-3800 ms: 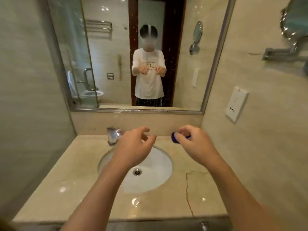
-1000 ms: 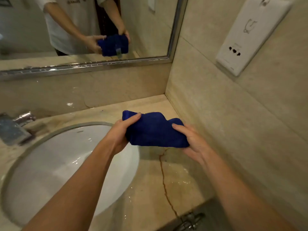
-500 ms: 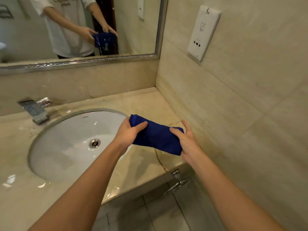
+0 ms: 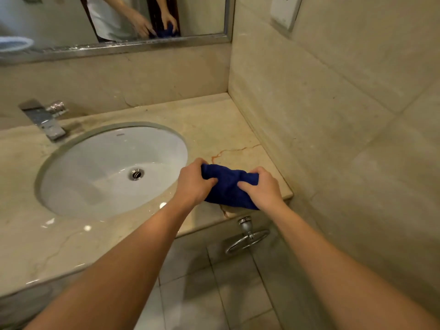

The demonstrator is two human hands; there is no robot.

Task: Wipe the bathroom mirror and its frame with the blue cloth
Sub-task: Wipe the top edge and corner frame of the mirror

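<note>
I have both hands, left (image 4: 194,181) and right (image 4: 263,189), clenched on the bunched cloth (image 4: 226,186) above the counter (image 4: 214,125); mirror (image 4: 202,15) and frame (image 4: 142,46) still unwiped, I judge.

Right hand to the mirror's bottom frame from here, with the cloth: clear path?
Probably yes. The right hand grips the blue cloth over the counter's right end, and nothing stands between it and the frame above. The left hand grips the cloth too, so it would need to let go.

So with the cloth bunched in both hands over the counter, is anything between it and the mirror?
Nothing visible. The blue cloth sits gripped by the left hand and right hand; only bare countertop and backsplash lie before the mirror and its frame.
</note>
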